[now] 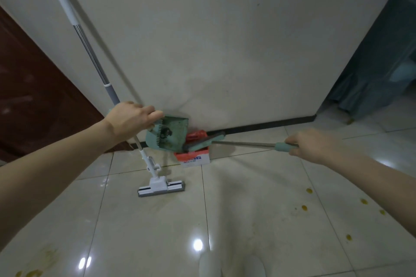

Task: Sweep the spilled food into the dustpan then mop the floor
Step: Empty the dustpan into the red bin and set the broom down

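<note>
The left hand is clamped round the top of the green dustpan, which hangs tipped in the air just above the cardboard box at the foot of the wall. Dark scraps cling inside the pan beside its comb teeth. The right hand is wrapped round the padded green sleeve of the broom, out to the right of the box. The broom's head sits right over the box, at the pan's lip. It looks like the emptying step, with the scraps being coaxed down into the red liner.

The pan looks like thin moulded plastic, so it should be light, stiff and easy to carry in one hand from its upper end. The broom is a long, light lever. The sleeve is the sensible hold, though a grip that far back gives little fine control at the head.

Just left of the box the mop leans on the wall, its flat sponge head resting on the floor. Those glossy tiles look slick, so it could slide if nudged. Taking the pole mid-way up seems best. Yellow spots lie on the tiles well to the right of the box, nearer the person, with more smears far to the left. The mopping seems yet to come.
</note>
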Motion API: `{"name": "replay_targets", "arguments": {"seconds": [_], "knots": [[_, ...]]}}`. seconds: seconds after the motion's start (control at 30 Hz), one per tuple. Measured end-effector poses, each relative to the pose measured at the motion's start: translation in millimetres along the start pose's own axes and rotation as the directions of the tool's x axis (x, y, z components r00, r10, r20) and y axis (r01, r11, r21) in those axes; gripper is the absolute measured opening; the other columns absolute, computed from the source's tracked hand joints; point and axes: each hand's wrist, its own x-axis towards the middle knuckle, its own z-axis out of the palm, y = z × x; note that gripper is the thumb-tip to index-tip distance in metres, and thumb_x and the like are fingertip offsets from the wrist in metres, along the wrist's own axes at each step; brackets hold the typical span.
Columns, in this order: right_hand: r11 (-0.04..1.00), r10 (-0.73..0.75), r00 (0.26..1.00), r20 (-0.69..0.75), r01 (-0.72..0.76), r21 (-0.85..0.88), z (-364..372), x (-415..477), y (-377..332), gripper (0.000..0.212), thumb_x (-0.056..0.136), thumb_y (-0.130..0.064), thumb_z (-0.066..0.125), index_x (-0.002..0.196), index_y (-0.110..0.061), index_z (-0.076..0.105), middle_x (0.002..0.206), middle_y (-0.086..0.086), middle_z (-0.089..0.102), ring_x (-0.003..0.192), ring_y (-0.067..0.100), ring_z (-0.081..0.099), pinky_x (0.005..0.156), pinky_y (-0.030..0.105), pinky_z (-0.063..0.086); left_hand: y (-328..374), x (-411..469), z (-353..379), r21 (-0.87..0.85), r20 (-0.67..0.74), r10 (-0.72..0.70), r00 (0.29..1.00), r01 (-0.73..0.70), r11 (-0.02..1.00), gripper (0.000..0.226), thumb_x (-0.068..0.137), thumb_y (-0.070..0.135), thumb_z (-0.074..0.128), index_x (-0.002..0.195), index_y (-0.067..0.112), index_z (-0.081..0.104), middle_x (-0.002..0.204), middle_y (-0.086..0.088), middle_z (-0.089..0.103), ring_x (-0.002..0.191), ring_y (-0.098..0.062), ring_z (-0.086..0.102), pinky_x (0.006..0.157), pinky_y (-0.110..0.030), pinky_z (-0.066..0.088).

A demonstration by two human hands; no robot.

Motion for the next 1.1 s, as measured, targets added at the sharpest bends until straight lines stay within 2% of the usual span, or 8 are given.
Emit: {"name": "replay_targets", "arguments": {"seconds": [0.17, 0.23, 0.3, 0.53, 0.67, 0.8, 0.9, 1.1], "knots": [[0.996, 0.048, 0.998, -0.035, -0.050, -0.071, -27, -22, 35, 0.034, 0.084, -0.047, 0.064, 0.117, -0.039, 0.065, 0.101, -0.005, 0.063, 0.097, 0.018, 0.062, 0.076, 0.031, 0.052, -6, 5, -26, 0.023, -0.060, 0.001, 0.998, 0.000, 1.000, 0.050, 0.071, 0.026, 0.081, 0.100, 0.014, 0.042, 0.069, -0.011, 0.057, 0.045, -0.031, 0.056, 0.038, -0.035, 0.044], [0.995, 0.059, 0.998, -0.038, -0.062, -0.074, -38, -28, 44, 0.043, 0.081, -0.047, 0.069, 0.123, -0.036, 0.063, 0.112, -0.002, 0.064, 0.104, 0.019, 0.061, 0.079, 0.032, 0.051, -3, 12, -34, 0.017, -0.075, 0.024, 0.997, -0.023, 1.000, 0.048, 0.073, 0.028, 0.079, 0.102, 0.015, 0.043, 0.070, -0.011, 0.057, 0.046, -0.032, 0.057, 0.038, -0.037, 0.046], [0.996, 0.065, 0.998, -0.024, -0.066, -0.063, -48, -34, 49, 0.047, 0.078, -0.044, 0.074, 0.123, -0.031, 0.063, 0.107, 0.001, 0.062, 0.101, 0.021, 0.061, 0.080, 0.033, 0.052, 1, 21, -40, 0.003, -0.086, 0.032, 0.996, -0.032, 0.999, 0.046, 0.075, 0.029, 0.077, 0.103, 0.015, 0.044, 0.070, -0.011, 0.057, 0.048, -0.032, 0.058, 0.038, -0.038, 0.048], [0.989, 0.070, 0.997, -0.022, -0.072, -0.128, -52, -52, 69, 0.044, 0.073, -0.027, 0.076, 0.115, -0.024, 0.062, 0.105, 0.001, 0.064, 0.091, 0.022, 0.063, 0.073, 0.034, 0.054, 26, 63, -55, -0.010, -0.148, 0.079, 0.986, -0.081, 0.997, 0.042, 0.075, 0.033, 0.075, 0.100, 0.016, 0.046, 0.071, -0.008, 0.056, 0.048, -0.030, 0.058, 0.037, -0.033, 0.046], [0.985, 0.056, 0.998, -0.013, -0.058, -0.165, -47, -61, 83, 0.030, 0.073, -0.022, 0.074, 0.099, -0.020, 0.059, 0.097, 0.001, 0.061, 0.085, 0.021, 0.062, 0.070, 0.035, 0.054, 47, 94, -53, -0.011, -0.180, 0.103, 0.978, -0.107, 0.994, 0.042, 0.078, 0.035, 0.074, 0.102, 0.019, 0.044, 0.073, -0.006, 0.057, 0.050, -0.028, 0.058, 0.038, -0.034, 0.047], [0.975, 0.011, 0.999, -0.042, -0.020, -0.222, -54, -63, 88, 0.023, 0.073, -0.022, 0.075, 0.086, -0.018, 0.056, 0.089, 0.002, 0.059, 0.078, 0.021, 0.058, 0.059, 0.029, 0.044, 74, 135, -45, -0.011, -0.217, 0.152, 0.964, -0.158, 0.987, 0.043, 0.076, 0.037, 0.074, 0.100, 0.020, 0.043, 0.070, -0.003, 0.057, 0.047, -0.024, 0.057, 0.038, -0.031, 0.045], [0.945, -0.043, 0.992, -0.116, 0.003, -0.327, -60, -59, 83, 0.020, 0.076, -0.022, 0.075, 0.091, -0.017, 0.064, 0.084, 0.003, 0.056, 0.083, 0.025, 0.063, 0.061, 0.030, 0.040, 86, 164, -30, -0.028, -0.218, 0.182, 0.959, -0.193, 0.981, 0.044, 0.075, 0.037, 0.076, 0.099, 0.020, 0.043, 0.070, -0.003, 0.057, 0.046, -0.024, 0.056, 0.038, -0.030, 0.046], [0.896, -0.096, 0.975, -0.200, -0.003, -0.444, -69, -23, 77, 0.015, 0.081, -0.011, 0.066, 0.096, -0.015, 0.068, 0.099, 0.005, 0.069, 0.092, 0.027, 0.066, 0.065, 0.031, 0.039, 86, 218, 17, -0.095, -0.168, 0.196, 0.966, -0.214, 0.972, 0.042, 0.078, 0.040, 0.073, 0.097, 0.022, 0.040, 0.071, -0.002, 0.059, 0.047, -0.023, 0.057, 0.040, -0.032, 0.049]]}}
